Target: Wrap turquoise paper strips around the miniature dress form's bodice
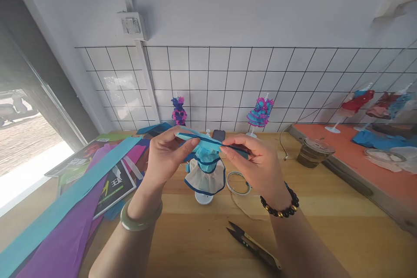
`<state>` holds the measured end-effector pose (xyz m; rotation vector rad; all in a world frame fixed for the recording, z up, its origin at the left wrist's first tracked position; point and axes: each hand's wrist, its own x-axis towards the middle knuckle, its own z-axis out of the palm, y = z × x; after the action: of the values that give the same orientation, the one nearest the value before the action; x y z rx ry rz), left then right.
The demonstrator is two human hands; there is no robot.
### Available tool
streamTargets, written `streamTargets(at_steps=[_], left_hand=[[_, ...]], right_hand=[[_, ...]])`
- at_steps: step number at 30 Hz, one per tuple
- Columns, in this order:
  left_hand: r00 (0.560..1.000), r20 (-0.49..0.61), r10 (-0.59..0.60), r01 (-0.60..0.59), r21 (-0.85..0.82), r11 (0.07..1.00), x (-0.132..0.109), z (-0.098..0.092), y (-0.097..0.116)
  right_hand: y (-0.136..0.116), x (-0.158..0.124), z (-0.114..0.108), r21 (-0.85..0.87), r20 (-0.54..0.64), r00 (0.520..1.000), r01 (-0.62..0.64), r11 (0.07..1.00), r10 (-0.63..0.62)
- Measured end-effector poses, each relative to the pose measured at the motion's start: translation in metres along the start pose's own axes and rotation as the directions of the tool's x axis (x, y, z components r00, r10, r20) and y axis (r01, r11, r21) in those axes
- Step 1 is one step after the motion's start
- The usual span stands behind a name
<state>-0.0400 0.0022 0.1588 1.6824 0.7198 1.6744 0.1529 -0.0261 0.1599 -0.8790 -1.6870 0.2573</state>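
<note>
Between my two hands a narrow light-blue strip with a dark-blue edge (210, 140) is stretched nearly level. My left hand (169, 151) pinches its left part between thumb and fingers. On the other side my right hand (252, 156) grips the right part the same way. Just behind and below the strip stands a miniature dress (205, 178) on a small white stand (203, 199), with a turquoise bodice and a whitish skirt trimmed in dark blue. The strip hides the dress's top. Thread snips (252, 245) lie on the wooden table nearer to me.
A white wire coil (239, 183) lies right of the dress. Blue and purple sheets (74, 208) cover magazines (114, 186) at left. Small dresses stand behind, one purple (179, 110), one blue and pink (261, 113). A brown container (314, 153) stands beside an orange surface (368, 165).
</note>
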Motion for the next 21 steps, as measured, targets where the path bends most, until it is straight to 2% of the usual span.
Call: streamTargets(at_steps=[3,8,10,21], left_hand=[[0.998,-0.041,-0.042,0.042,-0.003,0.999,0.001,-0.003,-0.001],[0.988,-0.114,0.107,-0.098,0.083,0.992,0.006,-0.007,-0.009],[0.984,-0.125,0.129,-0.119,0.085,0.989,0.008,-0.008,-0.011],[0.978,-0.184,0.102,-0.095,0.048,0.994,0.007,-0.009,-0.012]], right_hand=[[0.000,0.000,0.001,-0.017,-0.004,1.000,0.003,1.000,-0.003],[-0.002,0.000,0.001,-0.057,-0.018,1.000,-0.022,0.998,0.021],[-0.002,-0.001,0.001,-0.069,-0.026,0.999,-0.034,0.997,0.032],[-0.001,-0.003,0.004,-0.064,-0.119,0.991,-0.069,0.996,0.061]])
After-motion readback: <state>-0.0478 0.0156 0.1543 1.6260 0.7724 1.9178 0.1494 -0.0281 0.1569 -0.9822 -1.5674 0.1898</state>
